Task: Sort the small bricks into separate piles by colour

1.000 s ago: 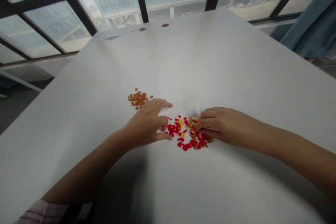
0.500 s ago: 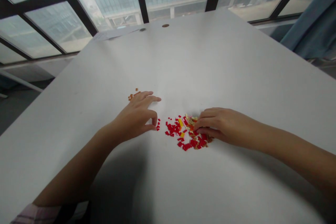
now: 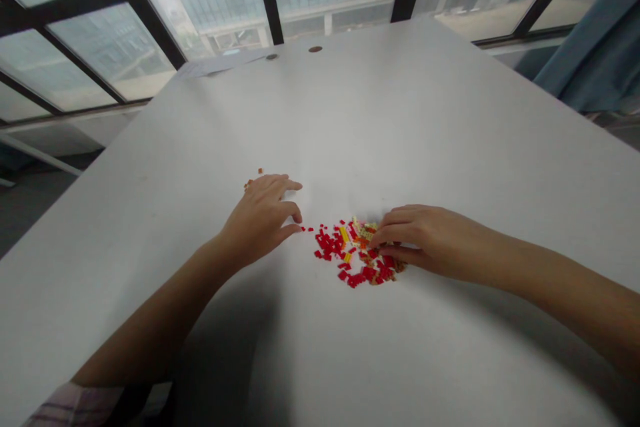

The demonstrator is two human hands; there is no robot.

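A loose pile of small toy bricks [image 3: 367, 273], mostly red with some yellow, cream, orange and brown, lies on the white table [image 3: 330, 353]. My right hand [image 3: 417, 237] rests at the pile's right side, thumb and fingers bent close together among the bricks. Whatever is between its fingertips is hidden. Left of the pile, my left hand [image 3: 263, 220] hovers low with fingers apart. Its thumb tip touches or nearly touches a tiny red brick [image 3: 303, 229], and another red brick [image 3: 311, 229] lies just beside that. Several orange-brown bricks [image 3: 249, 183] are partly covered behind my left hand.
Two round dark discs or holes [image 3: 315, 49] and a sheet of paper [image 3: 225, 65] are at the table's far edge. Beyond stand dark-framed windows [image 3: 265, 0], and a blue curtain [image 3: 595, 53] hangs at the right.
My left thumb and index finger have shifted slightly up and away from me. The short column of red bricks by the thumb no longer shows; two remain in view there. My right hand has barely moved.
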